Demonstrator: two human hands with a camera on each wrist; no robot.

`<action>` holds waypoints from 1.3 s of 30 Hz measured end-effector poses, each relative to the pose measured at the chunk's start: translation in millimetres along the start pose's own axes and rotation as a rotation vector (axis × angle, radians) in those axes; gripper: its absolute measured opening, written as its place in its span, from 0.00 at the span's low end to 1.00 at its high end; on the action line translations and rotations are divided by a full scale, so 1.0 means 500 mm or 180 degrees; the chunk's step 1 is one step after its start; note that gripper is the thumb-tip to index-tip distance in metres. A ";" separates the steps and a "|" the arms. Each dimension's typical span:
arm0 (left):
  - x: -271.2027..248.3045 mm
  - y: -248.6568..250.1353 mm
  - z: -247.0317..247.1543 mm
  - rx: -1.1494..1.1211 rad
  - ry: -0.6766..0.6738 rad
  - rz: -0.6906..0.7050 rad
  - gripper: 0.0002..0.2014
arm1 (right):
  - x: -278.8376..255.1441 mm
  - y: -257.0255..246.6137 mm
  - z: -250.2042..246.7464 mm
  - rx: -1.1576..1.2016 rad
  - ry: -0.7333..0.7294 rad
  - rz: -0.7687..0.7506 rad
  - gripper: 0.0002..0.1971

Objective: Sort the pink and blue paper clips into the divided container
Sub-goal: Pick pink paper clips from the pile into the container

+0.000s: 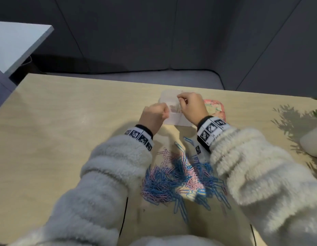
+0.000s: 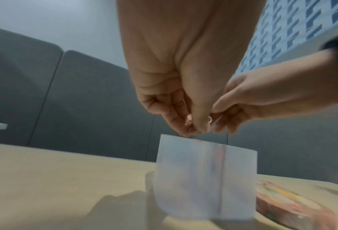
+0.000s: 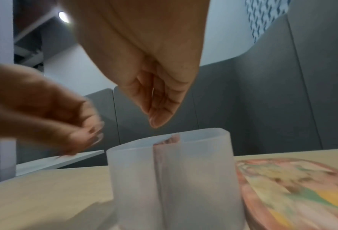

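The left hand (image 2: 176,87) is held just above the rim of the divided container (image 2: 203,179), its fingertips (image 2: 189,130) pinched on a small pale paper clip (image 2: 209,119). The right hand (image 1: 191,107) is bunched narrow over the same rim; whether anything is pinched cannot be told. The container is frosted, translucent, round-cornered plastic. Wiry pink and blue clips (image 1: 180,176) are heaped on the smooth wooden table (image 1: 65,130), nearer the body, with bare table to the left.

A wooden table (image 1: 56,139) is seen; on it are set a container (image 1: 173,119), a clip pile (image 1: 180,176), a pink tray (image 1: 216,109) and a white pot (image 1: 312,142).
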State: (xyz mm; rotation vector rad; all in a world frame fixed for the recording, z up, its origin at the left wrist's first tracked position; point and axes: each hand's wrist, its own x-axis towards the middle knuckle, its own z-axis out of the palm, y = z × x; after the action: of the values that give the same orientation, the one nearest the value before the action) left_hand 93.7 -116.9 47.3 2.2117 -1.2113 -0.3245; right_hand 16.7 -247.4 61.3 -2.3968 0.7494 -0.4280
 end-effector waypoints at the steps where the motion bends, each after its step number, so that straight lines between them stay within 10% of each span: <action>1: 0.022 0.010 -0.007 0.0076 -0.0028 -0.0030 0.04 | -0.022 0.007 -0.003 0.0073 0.0123 -0.0025 0.13; 12: 0.083 0.029 -0.001 0.1297 -0.0196 0.0255 0.14 | -0.180 0.070 0.055 -0.0667 -0.1767 -0.0190 0.14; 15: 0.007 0.007 0.023 0.0657 0.0330 0.0381 0.15 | -0.193 0.069 0.067 -0.0664 -0.1776 -0.0143 0.13; 20: -0.126 -0.037 0.087 0.0761 -0.1043 -0.0336 0.26 | -0.199 0.058 0.082 -0.0545 -0.1831 -0.0163 0.11; 39: -0.163 -0.041 0.120 0.0834 -0.1235 -0.0131 0.09 | -0.235 0.060 0.116 -0.1682 -0.1882 -0.0550 0.09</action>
State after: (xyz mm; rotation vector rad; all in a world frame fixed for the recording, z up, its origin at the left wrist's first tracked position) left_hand 34.1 -63.9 -18.0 2.4765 -1.4825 -0.6701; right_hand -62.1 -171.8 -17.2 -2.8637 0.4126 0.4683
